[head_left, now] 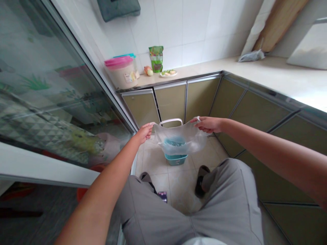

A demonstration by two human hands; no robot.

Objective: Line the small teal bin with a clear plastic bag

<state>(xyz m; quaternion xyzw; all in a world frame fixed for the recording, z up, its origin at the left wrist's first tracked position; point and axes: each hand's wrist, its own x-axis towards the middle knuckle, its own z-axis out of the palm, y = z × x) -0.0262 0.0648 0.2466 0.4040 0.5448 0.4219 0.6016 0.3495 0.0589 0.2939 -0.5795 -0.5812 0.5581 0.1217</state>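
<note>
A thin translucent plastic bag [196, 141] is stretched between my two hands above the floor. My left hand [146, 132] is closed on its left edge, and my right hand [208, 124] pinches its right edge. Below and partly behind the bag stands a small teal bin [176, 160] with a raised white handle [170, 120]. The bin's upper part shows only blurrily through the plastic. From this view I cannot tell whether the bag touches the bin.
Cabinets [171, 101] line the back and right. On the counter [199, 68] are a pink-lidded container [120, 73], a green pouch [156, 59], onions [148, 70] and a plate of cut food [169, 73]. A glass door [76, 85] stands left. Dark slippers [200, 182] are on the tiled floor.
</note>
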